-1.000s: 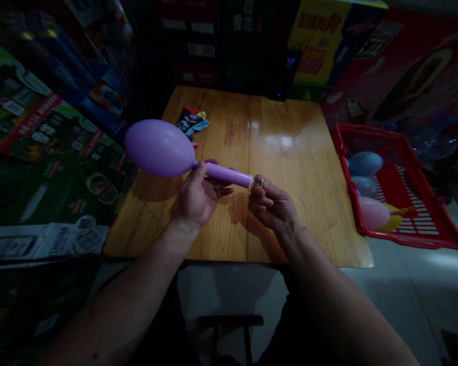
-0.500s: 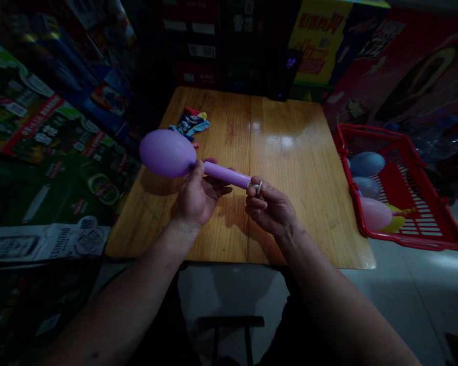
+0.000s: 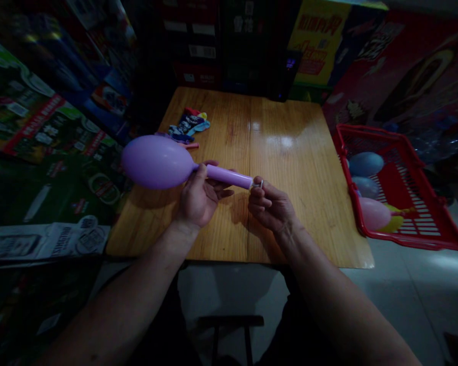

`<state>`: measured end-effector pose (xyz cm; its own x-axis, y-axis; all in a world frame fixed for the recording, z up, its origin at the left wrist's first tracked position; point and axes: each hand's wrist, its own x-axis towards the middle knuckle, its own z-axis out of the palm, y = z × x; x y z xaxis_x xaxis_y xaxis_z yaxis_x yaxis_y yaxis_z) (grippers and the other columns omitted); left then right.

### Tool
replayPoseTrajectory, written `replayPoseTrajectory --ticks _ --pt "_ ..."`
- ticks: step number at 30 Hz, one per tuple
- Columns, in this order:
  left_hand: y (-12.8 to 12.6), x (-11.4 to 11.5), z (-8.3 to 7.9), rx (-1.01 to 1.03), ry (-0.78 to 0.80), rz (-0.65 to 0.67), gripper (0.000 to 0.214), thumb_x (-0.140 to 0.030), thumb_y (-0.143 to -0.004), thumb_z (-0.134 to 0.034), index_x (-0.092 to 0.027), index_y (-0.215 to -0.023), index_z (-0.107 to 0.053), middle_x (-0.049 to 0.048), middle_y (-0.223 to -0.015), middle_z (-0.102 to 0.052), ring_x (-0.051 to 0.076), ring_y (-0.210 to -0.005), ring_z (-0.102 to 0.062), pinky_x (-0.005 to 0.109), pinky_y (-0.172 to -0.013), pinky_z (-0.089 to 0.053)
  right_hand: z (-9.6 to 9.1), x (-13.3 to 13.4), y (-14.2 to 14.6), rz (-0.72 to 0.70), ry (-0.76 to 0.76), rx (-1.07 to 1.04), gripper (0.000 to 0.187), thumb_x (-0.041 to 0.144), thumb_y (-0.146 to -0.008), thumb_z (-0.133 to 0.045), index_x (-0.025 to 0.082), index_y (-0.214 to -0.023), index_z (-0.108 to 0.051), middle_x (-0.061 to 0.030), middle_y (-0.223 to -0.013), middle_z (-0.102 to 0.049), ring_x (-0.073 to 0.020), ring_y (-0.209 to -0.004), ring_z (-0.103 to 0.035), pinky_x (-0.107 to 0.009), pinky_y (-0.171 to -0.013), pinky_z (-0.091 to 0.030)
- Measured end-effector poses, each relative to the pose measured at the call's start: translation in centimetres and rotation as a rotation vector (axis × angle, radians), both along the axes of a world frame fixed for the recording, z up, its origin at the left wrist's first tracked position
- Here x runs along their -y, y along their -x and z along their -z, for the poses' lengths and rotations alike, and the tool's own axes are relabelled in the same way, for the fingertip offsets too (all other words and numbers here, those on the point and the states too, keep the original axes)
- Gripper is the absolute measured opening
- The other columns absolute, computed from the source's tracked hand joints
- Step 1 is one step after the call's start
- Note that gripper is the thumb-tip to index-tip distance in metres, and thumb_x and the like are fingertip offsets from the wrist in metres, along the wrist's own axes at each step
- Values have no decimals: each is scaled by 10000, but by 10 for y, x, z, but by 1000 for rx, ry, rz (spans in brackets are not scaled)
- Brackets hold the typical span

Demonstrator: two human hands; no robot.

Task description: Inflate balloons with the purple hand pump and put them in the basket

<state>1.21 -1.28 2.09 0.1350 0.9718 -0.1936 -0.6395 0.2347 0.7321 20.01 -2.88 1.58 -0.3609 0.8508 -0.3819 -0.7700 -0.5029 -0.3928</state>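
A purple balloon (image 3: pixel 154 161), partly blown up, sits on the nozzle of a purple hand pump (image 3: pixel 229 177) held above the wooden table (image 3: pixel 290 152). My left hand (image 3: pixel 199 195) is wrapped round the pump's front end where the balloon's neck meets it. My right hand (image 3: pixel 269 206) pinches the pump's small white handle at its rear end.
A pack of loose coloured balloons (image 3: pixel 189 124) lies at the table's far left. A red basket (image 3: pixel 404 203) with several blown-up balloons stands on the floor to the right. Printed cartons line the left side, and a dark stool (image 3: pixel 231 323) is under me.
The balloon shrank half a second ago and is now larger again. My right hand pushed in toward the pump and has drawn slightly back out.
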Motion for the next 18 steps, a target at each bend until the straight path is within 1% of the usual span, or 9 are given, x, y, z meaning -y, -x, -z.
replayPoseTrajectory --ticks 2,5,8,10,12,15,18 --pt "1 -2 0 -3 6 -4 359 -548 -1018 -594 -239 -1196 -634 122 -1095 -805 267 -945 -793 330 -703 -625 -2 0 -1 -23 -39 22 110 178 -1031 -549 198 -968 -637 70 -671 -578 -44 -444 -281 -146 -462 -363" --pt "9 -7 -6 -19 -5 -11 361 -548 -1022 -581 -237 -1192 -649 118 -1085 -805 268 -943 -790 327 -696 -621 -12 -2 -13 -31 -100 73 127 178 -1029 -549 201 -941 -637 68 -665 -568 -48 -446 -275 -151 -460 -351" --pt "19 -11 -13 -40 -11 -102 394 -569 -1033 -555 -243 -1223 -665 111 -1064 -808 251 -920 -785 297 -666 -608 -20 -3 -25 13 -103 110 163 174 -1036 -533 208 -921 -643 75 -649 -529 -51 -435 -250 -154 -441 -321" --pt "20 -10 -13 -45 -16 -142 424 -594 -1034 -542 -251 -1250 -664 110 -1083 -807 251 -934 -784 289 -654 -603 -20 -2 -24 51 -91 71 176 159 -1034 -520 211 -925 -648 80 -644 -522 -50 -430 -253 -147 -437 -321" --pt "16 -6 -10 -34 0 -105 423 -600 -1030 -546 -256 -1253 -650 111 -1115 -804 261 -954 -783 302 -654 -605 -16 1 -16 45 -81 9 165 148 -1022 -525 205 -932 -651 74 -655 -554 -47 -437 -285 -143 -447 -350" --pt "5 -2 -3 -10 47 -12 403 -591 -1013 -581 -249 -1219 -635 118 -1110 -801 271 -961 -784 324 -679 -613 -6 4 -1 -23 -61 -22 115 155 -1002 -560 201 -972 -661 42 -738 -652 -50 -466 -355 -155 -477 -408" --pt "-2 -3 1 5 44 17 397 -591 -1007 -595 -246 -1199 -630 118 -1106 -798 276 -986 -784 351 -728 -627 -3 4 5 3 -32 -35 139 159 -1020 -535 203 -992 -663 36 -764 -669 -48 -468 -362 -150 -481 -413"
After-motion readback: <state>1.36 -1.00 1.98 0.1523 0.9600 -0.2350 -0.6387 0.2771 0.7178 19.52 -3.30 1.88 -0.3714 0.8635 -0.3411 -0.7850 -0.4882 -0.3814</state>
